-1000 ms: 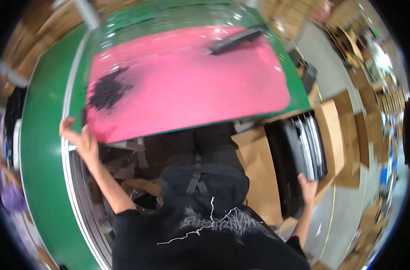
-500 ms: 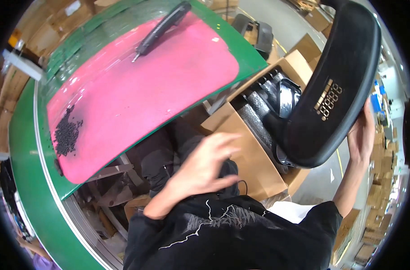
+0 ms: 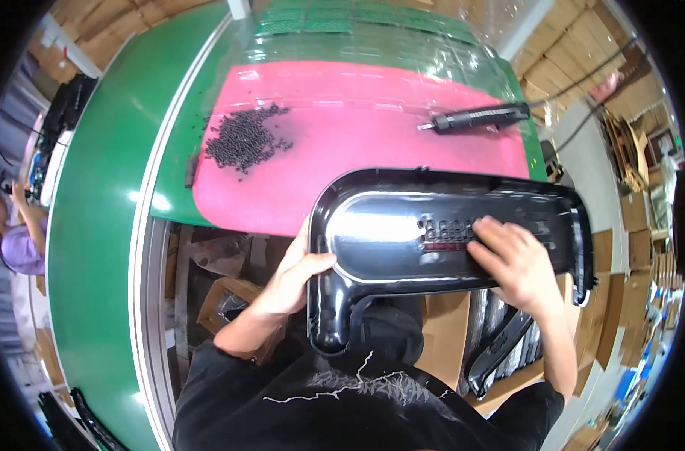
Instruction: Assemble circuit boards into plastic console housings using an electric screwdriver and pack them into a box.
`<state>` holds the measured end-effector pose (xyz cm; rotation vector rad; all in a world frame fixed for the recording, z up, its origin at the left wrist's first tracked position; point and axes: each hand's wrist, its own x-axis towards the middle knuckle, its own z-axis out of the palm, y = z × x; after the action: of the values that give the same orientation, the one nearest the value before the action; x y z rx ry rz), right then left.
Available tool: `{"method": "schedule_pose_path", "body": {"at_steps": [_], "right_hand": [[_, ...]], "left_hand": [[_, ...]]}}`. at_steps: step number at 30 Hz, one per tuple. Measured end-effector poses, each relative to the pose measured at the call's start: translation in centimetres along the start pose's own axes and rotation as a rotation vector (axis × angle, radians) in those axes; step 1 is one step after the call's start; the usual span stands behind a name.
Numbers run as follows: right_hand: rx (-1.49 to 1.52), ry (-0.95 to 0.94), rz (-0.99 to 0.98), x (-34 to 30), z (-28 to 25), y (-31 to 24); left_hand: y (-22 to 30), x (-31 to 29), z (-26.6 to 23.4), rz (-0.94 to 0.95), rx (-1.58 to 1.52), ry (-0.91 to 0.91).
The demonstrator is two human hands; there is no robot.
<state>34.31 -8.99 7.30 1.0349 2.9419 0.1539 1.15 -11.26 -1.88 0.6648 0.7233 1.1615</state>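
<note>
A large black plastic cover (image 3: pixel 387 248) is held up before my chest, its glossy hollow inner side facing up. A row of small cut-outs (image 3: pixel 444 229) lies near its middle, and a short leg bends down at its left end. My left hand (image 3: pixel 294 274) grips the left end, thumb on the inner face and the other fingers hidden behind. My right hand (image 3: pixel 515 267) lies over the inner face with fingers stretched, the tips beside the cut-outs.
A pink mat (image 3: pixel 335 143) covers part of the green table (image 3: pixel 94 248), with a pile of small black pieces (image 3: pixel 245 139) and a black electric screwdriver (image 3: pixel 481 116). An open cardboard box (image 3: pixel 445 319) holds wrapped black parts at lower right. Another person (image 3: pixel 23 240) is at far left.
The cover has come from above the box at the right to in front of me, its inner side now showing. My left hand has taken hold of it; my right hand has shifted onto its inner face.
</note>
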Motion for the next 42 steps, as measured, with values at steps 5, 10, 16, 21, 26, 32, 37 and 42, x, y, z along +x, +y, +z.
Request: {"method": "schedule_pose_path", "body": {"at_steps": [5,10,16,21,26,32,37,42], "right_hand": [[0.105,0.076,-0.124,5.1,3.3,0.6],[0.195,0.197,-0.082,15.4,0.0,3.2],[0.005,0.342,0.198,32.0,5.8,10.9],[-0.086,0.176,0.389,39.6,10.4,14.2],[-0.204,0.279,0.27,39.0,10.6,14.2],[0.526,0.556,0.06,29.6,3.0,9.3],[1.405,0.302,-0.094,18.2,-0.5,2.0],[1.661,0.178,-0.045,11.4,-1.1,-2.3]], "left_hand": [[6.1,1.2,-2.0,0.082,1.267,0.105],[7.2,4.0,-3.7,0.296,1.207,0.06],[4.8,4.8,-5.1,0.51,0.924,0.085],[5.8,4.3,-4.9,0.656,1.162,-0.102],[4.2,4.1,-5.1,0.733,1.161,0.005],[3.3,4.4,-6.0,0.731,0.827,0.112],[6.3,4.9,-3.8,0.619,0.688,-0.093],[8.1,4.1,2.9,0.101,0.35,-0.323]]}}
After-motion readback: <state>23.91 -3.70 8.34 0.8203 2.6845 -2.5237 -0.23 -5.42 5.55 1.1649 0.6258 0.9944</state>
